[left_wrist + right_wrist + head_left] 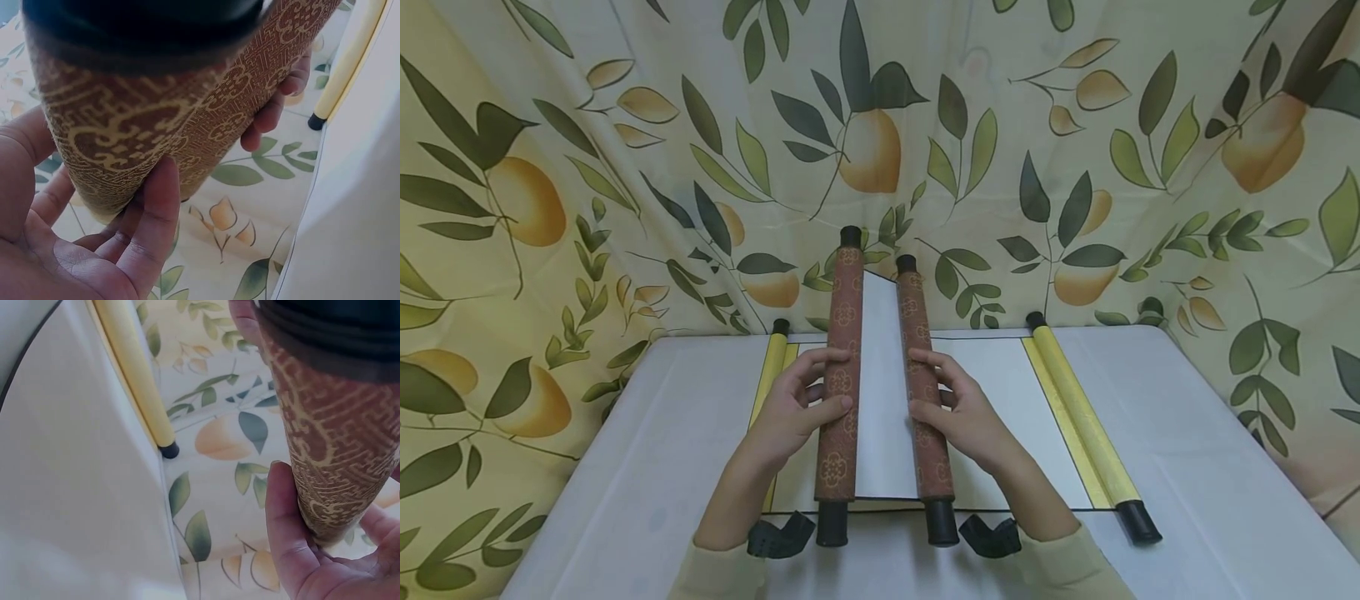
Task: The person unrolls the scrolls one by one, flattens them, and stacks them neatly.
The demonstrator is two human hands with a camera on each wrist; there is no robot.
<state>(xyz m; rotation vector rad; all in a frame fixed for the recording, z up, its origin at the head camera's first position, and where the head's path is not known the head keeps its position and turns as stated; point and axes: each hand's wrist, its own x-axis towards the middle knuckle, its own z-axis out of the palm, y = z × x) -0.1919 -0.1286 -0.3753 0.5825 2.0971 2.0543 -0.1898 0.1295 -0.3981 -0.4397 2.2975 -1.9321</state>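
A reddish-brown scroll with gold flower patterns and black end knobs is held partly unrolled. Its left roll is gripped by my left hand, the thumb on the near face. My right hand grips the right roll in the same way. A strip of white paper stretches between the rolls. In the left wrist view, fingers curl round the brocade roll; the right wrist view shows the other roll within the hand. Beneath lies an opened yellow-edged scroll, its white sheet partly hidden by hands and rolls.
The yellow scroll's right roller and left roller lie along its sides on the white-covered table. Behind hangs a fruit-and-leaf patterned curtain. Black devices sit by both wrists.
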